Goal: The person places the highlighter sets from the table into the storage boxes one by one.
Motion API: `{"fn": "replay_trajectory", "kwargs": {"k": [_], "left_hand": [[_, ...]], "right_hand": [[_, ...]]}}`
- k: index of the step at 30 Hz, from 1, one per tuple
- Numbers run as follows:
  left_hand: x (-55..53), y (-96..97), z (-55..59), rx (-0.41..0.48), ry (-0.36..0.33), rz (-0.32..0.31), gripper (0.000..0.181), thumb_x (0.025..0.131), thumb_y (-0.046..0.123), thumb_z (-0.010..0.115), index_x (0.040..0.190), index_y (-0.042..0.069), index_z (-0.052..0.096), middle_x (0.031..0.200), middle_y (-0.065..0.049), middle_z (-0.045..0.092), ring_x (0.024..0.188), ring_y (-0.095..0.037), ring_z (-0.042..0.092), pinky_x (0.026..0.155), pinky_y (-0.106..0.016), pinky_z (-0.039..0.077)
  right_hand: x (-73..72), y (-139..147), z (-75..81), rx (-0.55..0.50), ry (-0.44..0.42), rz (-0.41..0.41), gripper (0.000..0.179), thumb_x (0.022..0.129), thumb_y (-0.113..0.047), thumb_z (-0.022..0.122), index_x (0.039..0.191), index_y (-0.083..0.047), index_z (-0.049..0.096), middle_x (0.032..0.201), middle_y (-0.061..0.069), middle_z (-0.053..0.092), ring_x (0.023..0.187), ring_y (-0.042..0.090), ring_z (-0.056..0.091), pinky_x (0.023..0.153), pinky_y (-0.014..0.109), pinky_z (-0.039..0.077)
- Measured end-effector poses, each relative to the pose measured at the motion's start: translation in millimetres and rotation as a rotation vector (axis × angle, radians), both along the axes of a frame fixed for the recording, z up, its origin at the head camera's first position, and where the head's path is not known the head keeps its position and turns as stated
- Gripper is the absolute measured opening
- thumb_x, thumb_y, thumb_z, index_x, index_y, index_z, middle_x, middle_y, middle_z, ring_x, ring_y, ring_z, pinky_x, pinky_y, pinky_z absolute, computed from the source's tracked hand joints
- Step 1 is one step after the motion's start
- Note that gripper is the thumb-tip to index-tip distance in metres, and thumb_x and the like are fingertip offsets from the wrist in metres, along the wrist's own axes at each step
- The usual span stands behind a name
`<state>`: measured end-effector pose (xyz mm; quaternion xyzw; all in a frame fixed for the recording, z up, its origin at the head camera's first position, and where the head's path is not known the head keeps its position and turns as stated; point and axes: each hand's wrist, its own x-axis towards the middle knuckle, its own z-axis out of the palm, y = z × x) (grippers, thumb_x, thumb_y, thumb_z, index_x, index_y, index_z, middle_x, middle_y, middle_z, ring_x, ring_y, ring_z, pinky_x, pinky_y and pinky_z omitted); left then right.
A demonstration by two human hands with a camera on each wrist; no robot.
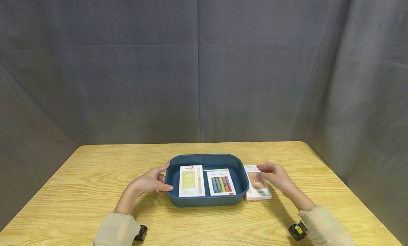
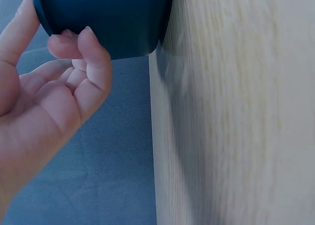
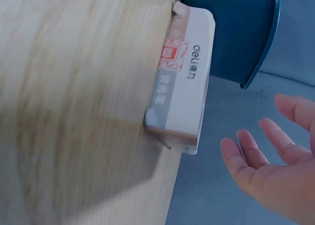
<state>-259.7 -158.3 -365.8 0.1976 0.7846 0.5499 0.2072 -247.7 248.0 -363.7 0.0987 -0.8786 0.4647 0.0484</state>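
A dark blue plastic bin [image 1: 207,201] sits on the table in the head view. My left hand [image 1: 153,180] grips its left end, thumb over the rim and fingers against the outside wall. In the left wrist view, curled fingers of the left hand [image 2: 64,87] touch the bin [image 2: 113,23]. Inside lie a white box with a green panel [image 1: 188,180] and a white box showing coloured sticks [image 1: 221,184]. Against the bin's right side is a white box with a brown panel [image 1: 257,184], marked "deli". My right hand [image 3: 275,161] hovers by that box [image 3: 187,87], fingers apart from it.
The light wood table [image 1: 95,189] extends around the bin on all sides. A grey curtain [image 1: 197,79] hangs behind the table and along both sides. A small black device [image 1: 298,231] is worn at the right wrist, another [image 1: 141,233] at the left.
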Motion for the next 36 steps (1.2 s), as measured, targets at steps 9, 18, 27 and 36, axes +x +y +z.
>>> {"fn": "replay_trajectory", "kwargs": {"k": [9, 18, 27, 36], "left_hand": [[0.2, 0.5, 0.7, -0.007, 0.003, 0.004, 0.092, 0.077, 0.005, 0.069, 0.141, -0.004, 0.004, 0.059, -0.003, 0.039, 0.049, -0.015, 0.038, 0.054, -0.03, 0.04], [0.0, 0.5, 0.7, -0.013, 0.001, 0.008, 0.093, 0.077, 0.006, 0.07, 0.141, -0.004, 0.004, 0.059, -0.003, 0.039, 0.05, -0.015, 0.039, 0.055, -0.03, 0.042], [0.5, 0.3, 0.2, -0.019, 0.004, 0.017, 0.093, 0.077, 0.006, 0.07, 0.141, -0.003, 0.004, 0.06, -0.003, 0.04, 0.05, -0.015, 0.039, 0.055, -0.031, 0.042], [0.5, 0.6, 0.0, -0.016, 0.005, 0.014, 0.091, 0.077, 0.004, 0.068, 0.141, -0.003, 0.004, 0.059, -0.003, 0.039, 0.049, -0.016, 0.039, 0.054, -0.03, 0.04]], "right_hand": [[2.2, 8.3, -4.0, 0.031, -0.023, 0.031, 0.03, 0.081, 0.0, 0.06, 0.104, 0.018, 0.054, 0.102, 0.028, 0.056, 0.088, 0.03, 0.054, 0.07, 0.029, 0.046], [2.0, 16.9, -4.3, 0.096, -0.131, 0.064, 0.045, 0.082, -0.008, 0.063, 0.115, 0.017, 0.047, 0.114, 0.036, 0.045, 0.1, 0.042, 0.045, 0.078, 0.044, 0.044], [1.3, 16.6, -8.3, 0.092, -0.249, 0.087, 0.054, 0.081, -0.009, 0.063, 0.122, 0.017, 0.04, 0.116, 0.042, 0.039, 0.109, 0.05, 0.04, 0.082, 0.049, 0.041], [0.2, 16.2, -11.3, 0.067, -0.272, 0.093, 0.053, 0.082, -0.012, 0.063, 0.122, 0.016, 0.042, 0.117, 0.04, 0.04, 0.109, 0.049, 0.04, 0.082, 0.048, 0.042]]}}
